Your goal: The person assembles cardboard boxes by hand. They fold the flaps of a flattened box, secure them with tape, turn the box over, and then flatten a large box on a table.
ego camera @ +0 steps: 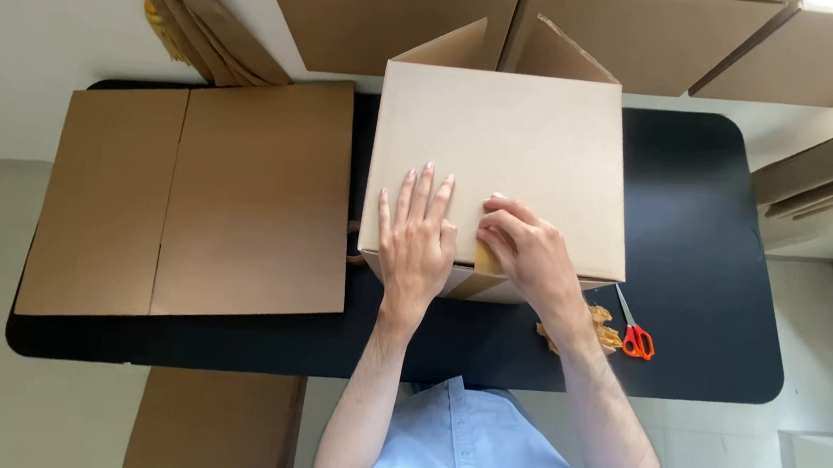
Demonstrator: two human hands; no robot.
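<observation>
pinched on brown tape (pixel 487 257) at the cardboard box (pixel 515 142) near edge, right hand (pixel 527 254); left hand (pixel 418 236) lies flat, fingers spread, just beside it on the box.

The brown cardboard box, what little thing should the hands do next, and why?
Probably slide the right hand along the strip of brown tape and press it flat. That strip sits only at the near edge of the brown cardboard box, while the left hand lies flat, steadying the top.
</observation>
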